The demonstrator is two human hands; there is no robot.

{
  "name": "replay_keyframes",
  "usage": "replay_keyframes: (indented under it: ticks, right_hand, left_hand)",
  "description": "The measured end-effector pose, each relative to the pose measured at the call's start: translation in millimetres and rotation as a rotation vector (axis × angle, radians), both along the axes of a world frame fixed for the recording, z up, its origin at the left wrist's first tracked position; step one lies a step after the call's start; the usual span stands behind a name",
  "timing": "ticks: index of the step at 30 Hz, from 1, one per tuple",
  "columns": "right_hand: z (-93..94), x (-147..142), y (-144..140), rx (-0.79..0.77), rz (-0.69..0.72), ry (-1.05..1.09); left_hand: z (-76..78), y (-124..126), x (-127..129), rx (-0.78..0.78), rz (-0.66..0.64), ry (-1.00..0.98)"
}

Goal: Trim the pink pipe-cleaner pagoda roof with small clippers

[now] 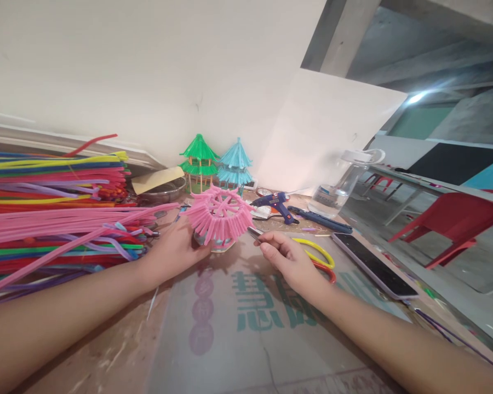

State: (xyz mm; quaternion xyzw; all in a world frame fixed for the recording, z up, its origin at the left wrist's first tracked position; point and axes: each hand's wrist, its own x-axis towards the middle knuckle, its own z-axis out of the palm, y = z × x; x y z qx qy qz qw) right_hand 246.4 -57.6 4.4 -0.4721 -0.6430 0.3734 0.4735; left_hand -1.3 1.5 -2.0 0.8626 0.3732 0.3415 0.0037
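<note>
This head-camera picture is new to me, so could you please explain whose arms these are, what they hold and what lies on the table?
The camera sits on a person's head and looks down, so both bare arms are that person's own. The left hand steadies a pink pipe-cleaner roof standing on the table. The right hand pinches a small metal tool whose tip is at the roof's edge. To the left lies a pile of coloured pipe cleaners. Behind stand a green pavilion model and a blue pavilion model. To the right are a glue gun, a water bottle and a phone.
</note>
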Motion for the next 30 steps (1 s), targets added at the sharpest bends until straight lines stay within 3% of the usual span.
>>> replay_keyframes:
  ticks: [14, 30]
  right_hand:
    - [-5.7, 2.2, 2.4, 0.119, -0.103, -0.012]
    - [-0.9, 1.6, -0.3, 0.11, -0.083, 0.009]
  left_hand:
    - [-1.8, 0.4, -1.0, 0.009, 0.016, 0.048]
    - [-0.1, -0.8, 0.0, 0.008, 0.025, 0.021]
